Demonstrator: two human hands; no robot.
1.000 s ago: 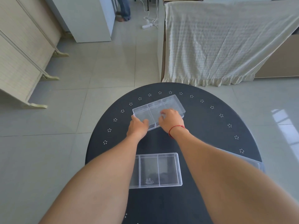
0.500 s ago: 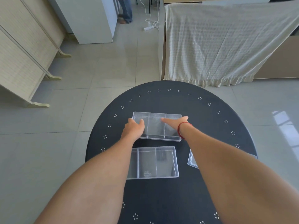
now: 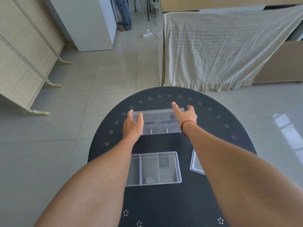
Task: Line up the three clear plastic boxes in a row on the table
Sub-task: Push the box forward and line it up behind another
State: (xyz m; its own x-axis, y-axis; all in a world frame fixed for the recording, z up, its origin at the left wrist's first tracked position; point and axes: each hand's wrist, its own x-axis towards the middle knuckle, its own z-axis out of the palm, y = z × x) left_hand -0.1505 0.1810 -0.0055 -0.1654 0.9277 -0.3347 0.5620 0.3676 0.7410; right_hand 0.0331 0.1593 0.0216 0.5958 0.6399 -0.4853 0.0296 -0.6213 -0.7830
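Both hands are holding the far box (image 3: 158,122), a clear plastic tray sitting on the far half of the round black table (image 3: 237,128). The left hand (image 3: 133,125) is clasping the box's left end, thumb and fingers wrapped around the short wall. The right hand (image 3: 186,116) is resting over the box's right end with its fingers spread, the index finger stretched out straight past the far wall, so it is laid on the box and not closed around it. A red string bracelet (image 3: 184,128) is circling that wrist.

The held box is a long rectangle, fully see-through, with 2 thin inner walls that are dividing it into 3 compartments. Its walls are catching pale light while the dark table is showing through the floor. It is lying square to the viewer, long side across.

Nearer than the grip, between the 2 forearms, the middle box (image 3: 155,168) is lying flat on the table, well apart from the held one. It is the same clear kind, with rounded corners, 3 compartments and small moulded lettering on its floor. To the right of that, the third box (image 3: 196,163) is mostly hiding under the right forearm; only 1 clear corner is showing, turned at an angle to the other 2.

Small white dotted rings are running around the table's rim.
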